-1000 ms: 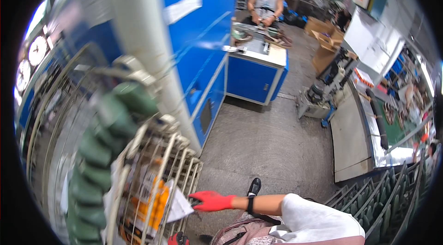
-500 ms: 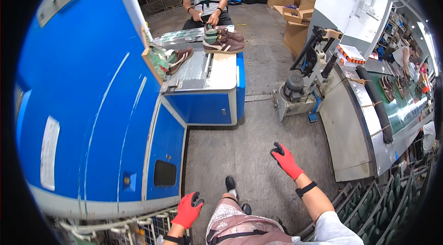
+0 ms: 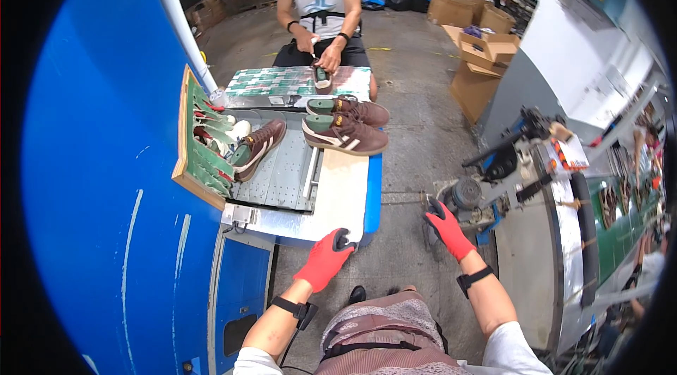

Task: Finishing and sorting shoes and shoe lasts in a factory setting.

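My left hand (image 3: 326, 260), in a red glove with black fingertips, hovers by the front corner of the pale worktop (image 3: 343, 195); its fingers curl loosely, apart from the thumb, around nothing visible. To the right, above the floor, my right hand (image 3: 449, 229) wears a matching glove; it is empty, thumb and fingers apart. Two brown sneakers (image 3: 345, 136) with pale stripes and green inserts stand side by side on the worktop, beyond my left hand. Another brown sneaker (image 3: 262, 149) leans on the perforated metal tray (image 3: 282, 179) beside a wood-framed opening with green flaps (image 3: 204, 135).
A seated co-worker (image 3: 321, 15) handles a shoe (image 3: 323, 79) across the table. The tall blue machine (image 3: 106, 184) fills the left side. A motorised machine (image 3: 465, 195) stands on the floor at right, before a bench with a green conveyor (image 3: 627, 234). Cardboard boxes (image 3: 472, 86) lie behind.
I have come closer to the worktop, so its shoes appear larger and nearer. My left hand has risen to the worktop's front corner. The right hand remains raised and empty.
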{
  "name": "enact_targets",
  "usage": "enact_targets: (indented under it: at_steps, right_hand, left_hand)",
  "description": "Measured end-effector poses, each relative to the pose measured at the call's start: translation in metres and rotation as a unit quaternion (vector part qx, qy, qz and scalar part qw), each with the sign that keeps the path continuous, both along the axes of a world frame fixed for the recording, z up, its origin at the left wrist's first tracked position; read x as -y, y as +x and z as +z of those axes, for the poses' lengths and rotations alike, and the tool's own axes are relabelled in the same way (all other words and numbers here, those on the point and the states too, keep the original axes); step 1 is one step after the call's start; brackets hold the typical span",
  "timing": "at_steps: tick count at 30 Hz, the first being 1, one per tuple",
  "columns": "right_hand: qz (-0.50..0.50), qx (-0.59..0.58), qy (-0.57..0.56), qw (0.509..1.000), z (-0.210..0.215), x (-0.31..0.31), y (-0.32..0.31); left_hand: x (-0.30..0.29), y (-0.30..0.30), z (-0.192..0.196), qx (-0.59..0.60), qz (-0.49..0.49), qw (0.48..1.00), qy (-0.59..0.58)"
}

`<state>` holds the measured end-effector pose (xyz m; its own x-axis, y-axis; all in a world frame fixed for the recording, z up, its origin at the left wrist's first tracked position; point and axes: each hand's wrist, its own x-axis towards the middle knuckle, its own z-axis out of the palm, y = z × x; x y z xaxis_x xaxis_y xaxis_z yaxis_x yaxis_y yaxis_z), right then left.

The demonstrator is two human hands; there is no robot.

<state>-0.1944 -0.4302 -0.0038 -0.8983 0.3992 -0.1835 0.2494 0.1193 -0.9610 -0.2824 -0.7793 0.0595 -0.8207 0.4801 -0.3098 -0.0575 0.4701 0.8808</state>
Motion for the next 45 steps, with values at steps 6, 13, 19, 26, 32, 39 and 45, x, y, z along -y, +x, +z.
enact_targets:
  at_steps: [6, 13, 19, 26, 32, 39, 45]
  right_hand:
    - [0.043, -0.045, 0.134, 0.989, -0.078, -0.044, -0.250]
    - [0.201, 0.130, 0.162, 0.957, -0.016, -0.015, -0.280]
    - [0.225, -0.199, 0.366, 0.881, 0.017, -0.034, -0.369]
    - [0.322, -0.162, 0.344, 0.867, 0.017, -0.008, -0.499]
    - [0.240, -0.104, 0.204, 0.943, 0.032, -0.058, -0.397]
    - [0.078, 0.113, 0.284, 0.949, -0.021, -0.171, -0.075]
    - [-0.146, 0.238, 0.297, 0.913, -0.008, -0.224, 0.159]
  left_hand:
    - [-0.075, -0.092, -0.013, 0.091, 0.176, 0.980, 0.018]
    - [-0.159, -0.192, -0.050, -0.055, 0.370, 0.924, -0.083]
    - [-0.221, -0.247, -0.065, -0.118, 0.517, 0.808, -0.255]
    - [-0.210, -0.254, -0.075, -0.192, 0.535, 0.805, -0.170]
    - [-0.177, -0.180, -0.039, -0.080, 0.535, 0.841, 0.002]
    - [-0.136, -0.057, -0.007, -0.196, 0.342, 0.919, 0.025]
    - [-0.149, -0.016, 0.035, -0.370, 0.135, 0.912, -0.112]
